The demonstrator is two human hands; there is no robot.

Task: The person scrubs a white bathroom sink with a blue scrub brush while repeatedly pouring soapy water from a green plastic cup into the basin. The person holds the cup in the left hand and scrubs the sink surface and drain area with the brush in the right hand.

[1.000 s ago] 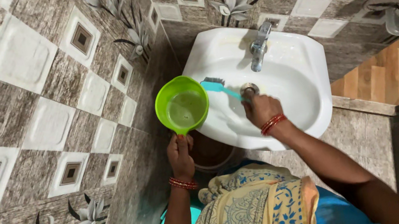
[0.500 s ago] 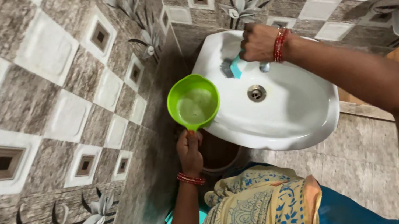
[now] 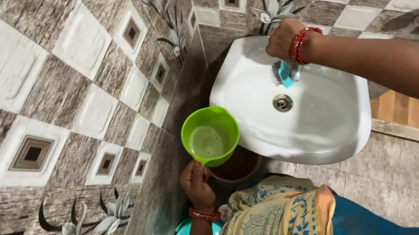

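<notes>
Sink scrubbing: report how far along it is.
Done: the basin looks white, with no marks visible around the drain. In hand: the right hand works a blue brush at the back by the tap. The left hand holds a green mug of water beside the rim. Left, probably: the tap area and a rinse, as the mug is unpoured.

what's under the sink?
A brown bucket shows below the white sink, beside the green mug. The basin and the person's clothing hide most of it.
</notes>
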